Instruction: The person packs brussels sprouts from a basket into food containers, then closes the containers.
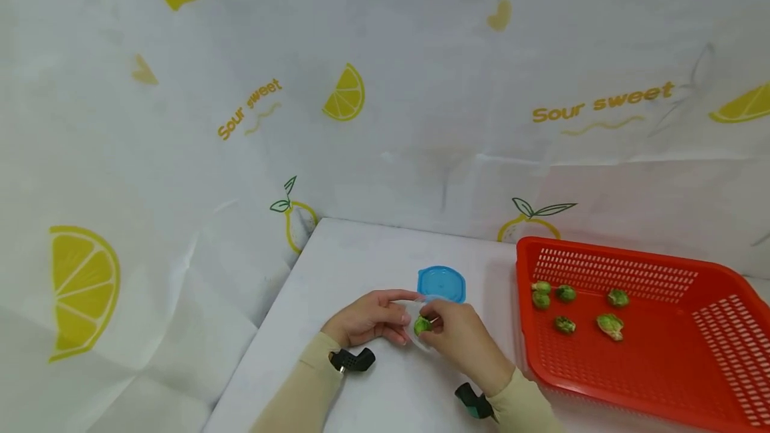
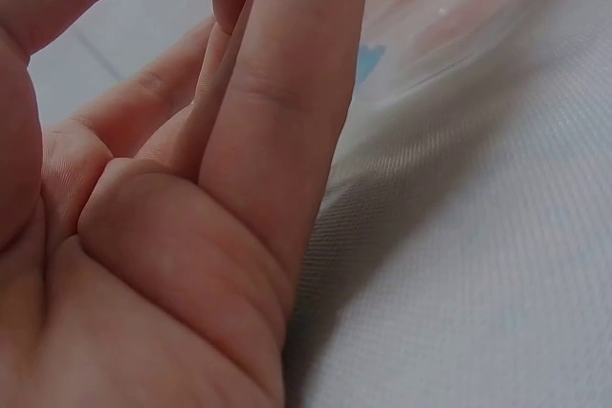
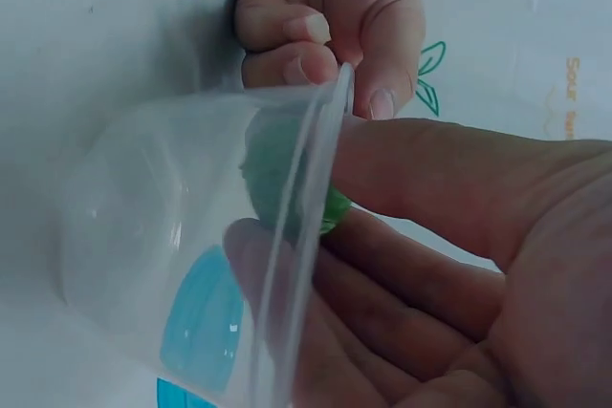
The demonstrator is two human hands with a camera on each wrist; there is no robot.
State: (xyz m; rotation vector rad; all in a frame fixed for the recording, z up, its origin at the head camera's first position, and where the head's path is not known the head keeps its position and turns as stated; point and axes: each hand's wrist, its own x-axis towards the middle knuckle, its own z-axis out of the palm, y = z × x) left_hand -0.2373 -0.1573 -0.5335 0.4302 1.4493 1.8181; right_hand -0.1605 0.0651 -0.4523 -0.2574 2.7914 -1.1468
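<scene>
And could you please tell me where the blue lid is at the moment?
In the head view, the blue lid lies on the white table, just beyond the clear cup and left of the red basket.

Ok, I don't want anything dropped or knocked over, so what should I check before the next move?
1. Sprout held: ok, the right hand pinches the green sprout.
2. Sprout at the opening: ok, it sits at the mouth of the clear cup.
3. Cup supported: ok, the left hand is at its rim; how firmly, cannot tell.
4. Sprout released: not ok, fingers and thumb are around it.
5. Lid out of the way: ok, the blue lid lies on the table, off the cup.
</scene>
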